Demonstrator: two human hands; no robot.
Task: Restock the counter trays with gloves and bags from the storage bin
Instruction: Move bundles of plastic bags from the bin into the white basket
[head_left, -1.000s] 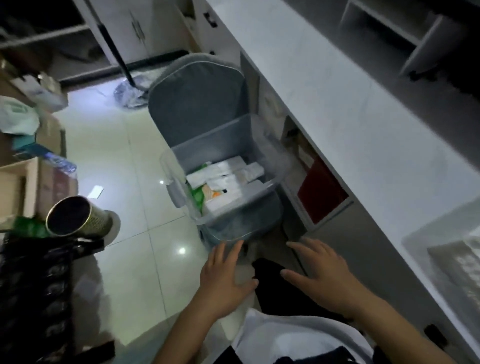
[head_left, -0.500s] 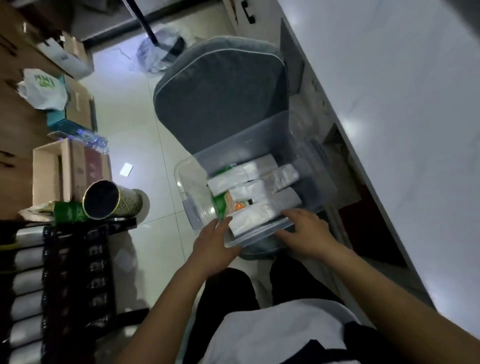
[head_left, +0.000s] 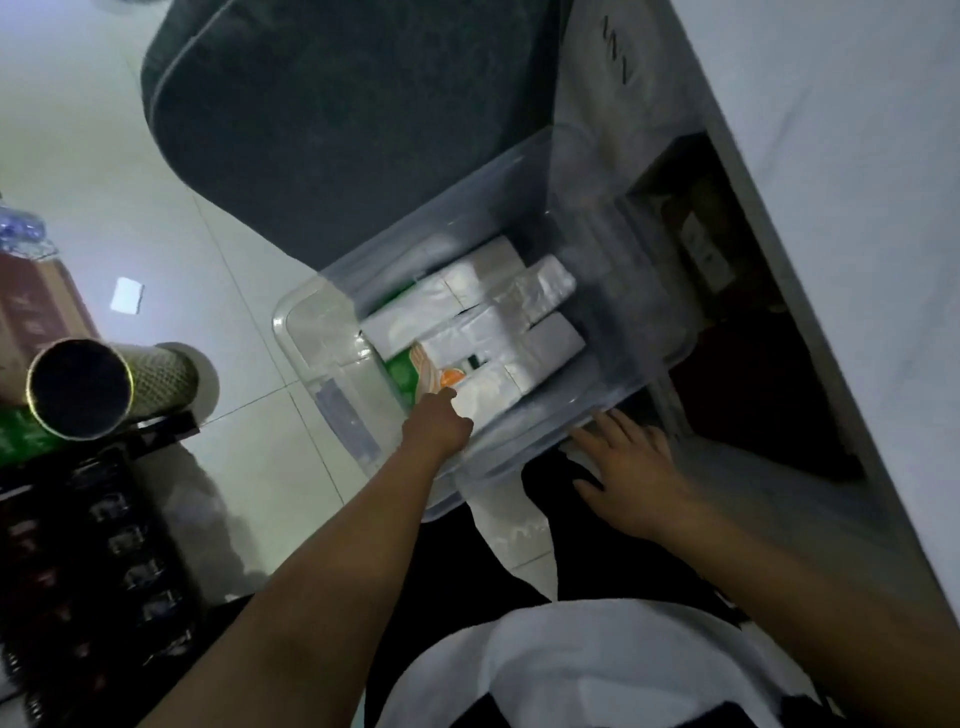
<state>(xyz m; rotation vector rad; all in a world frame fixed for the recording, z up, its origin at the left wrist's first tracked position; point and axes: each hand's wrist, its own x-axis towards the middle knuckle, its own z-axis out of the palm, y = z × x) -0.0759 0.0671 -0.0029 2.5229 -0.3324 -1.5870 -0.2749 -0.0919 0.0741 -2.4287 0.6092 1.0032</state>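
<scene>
Pale floor tiles underfoot, and a clear storage bin sits on them as the landmark.

Left hand reaches over the bin's near rim and down onto the white packets inside; its fingers are hidden among them, so I cannot tell if it grips one; a green and orange pack lies just beside that hand, inside the bin; right hand rests flat at the bin's near outer wall, fingers spread and straight, holding nothing; grey cushion stands behind the bin; white counter runs along the bin's right; a metal can lies on its side well left of the bin.
</scene>
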